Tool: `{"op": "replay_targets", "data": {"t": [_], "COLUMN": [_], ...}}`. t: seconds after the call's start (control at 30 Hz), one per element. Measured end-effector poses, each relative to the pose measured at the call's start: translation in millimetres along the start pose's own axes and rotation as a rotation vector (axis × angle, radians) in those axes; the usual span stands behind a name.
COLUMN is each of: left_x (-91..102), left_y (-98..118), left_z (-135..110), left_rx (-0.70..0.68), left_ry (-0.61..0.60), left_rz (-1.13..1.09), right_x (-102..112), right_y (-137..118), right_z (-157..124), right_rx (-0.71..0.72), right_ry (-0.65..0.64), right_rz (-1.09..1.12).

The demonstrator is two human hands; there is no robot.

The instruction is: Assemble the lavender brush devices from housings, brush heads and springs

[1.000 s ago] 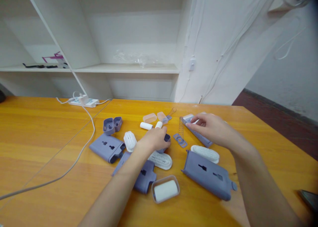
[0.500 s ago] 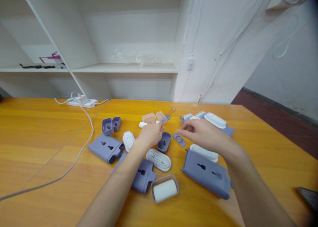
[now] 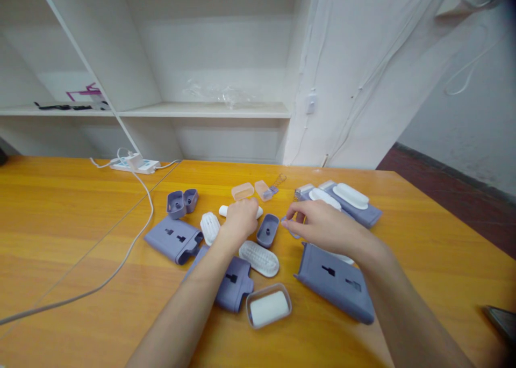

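My left hand (image 3: 243,217) is closed over a short white cylinder (image 3: 223,211), whose two ends stick out on either side; the fingertips are hidden. At the right, my right hand (image 3: 322,223) pinches the edge of a small grey-purple plastic piece with rings (image 3: 296,235), partly covered by the fingers. Between the hands stands a grey-purple oval cup (image 3: 267,230). Just below it lies a white ribbed oval part (image 3: 259,259). Behind the hands are two clear-orange caps (image 3: 242,191) (image 3: 263,190) and a metal spring (image 3: 280,179).
Grey-purple flat housings (image 3: 174,239) (image 3: 336,282) lie on both sides. A clear box (image 3: 268,305) holding a white block sits in front. White oval pads (image 3: 350,196) rest at the right back. Paired cups (image 3: 181,203) and a power strip (image 3: 135,165) with a cable are at left.
My left hand and the white cylinder have come slightly nearer to me. My right hand has shifted down and left onto the ringed plastic piece, uncovering the pads behind it.
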State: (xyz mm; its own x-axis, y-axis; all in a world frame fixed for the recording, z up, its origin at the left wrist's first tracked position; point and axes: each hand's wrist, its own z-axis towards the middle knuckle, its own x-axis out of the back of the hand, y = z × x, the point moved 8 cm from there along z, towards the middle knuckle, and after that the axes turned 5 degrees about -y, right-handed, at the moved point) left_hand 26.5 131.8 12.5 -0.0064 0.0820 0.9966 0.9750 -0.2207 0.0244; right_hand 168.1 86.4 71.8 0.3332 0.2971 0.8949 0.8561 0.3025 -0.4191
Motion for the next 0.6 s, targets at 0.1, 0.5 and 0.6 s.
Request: {"op": "replay_targets", "data": {"t": [0.1, 0.5, 0.6], "left_x": [23.5, 85.5, 61.2], "left_y": [-5.2, 49.6, 49.5], "left_z": [-7.7, -48.4, -42.3], "left_rx": [-0.006, -0.460, -0.421], "left_ry": [0.046, 0.212, -0.003], "left_rz": [-0.018, -0.598, -0.591], "right_x": [2.8, 15.9, 32.2], "right_y": [-3.5, 2.5, 7.6], "right_z": [0.5, 14.1, 1.8], "right_rx": [0.023, -0.013, -0.052], "right_ry": [0.035, 0.380, 0.542], "right_rz": [0.027, 0.526, 0.434]}}
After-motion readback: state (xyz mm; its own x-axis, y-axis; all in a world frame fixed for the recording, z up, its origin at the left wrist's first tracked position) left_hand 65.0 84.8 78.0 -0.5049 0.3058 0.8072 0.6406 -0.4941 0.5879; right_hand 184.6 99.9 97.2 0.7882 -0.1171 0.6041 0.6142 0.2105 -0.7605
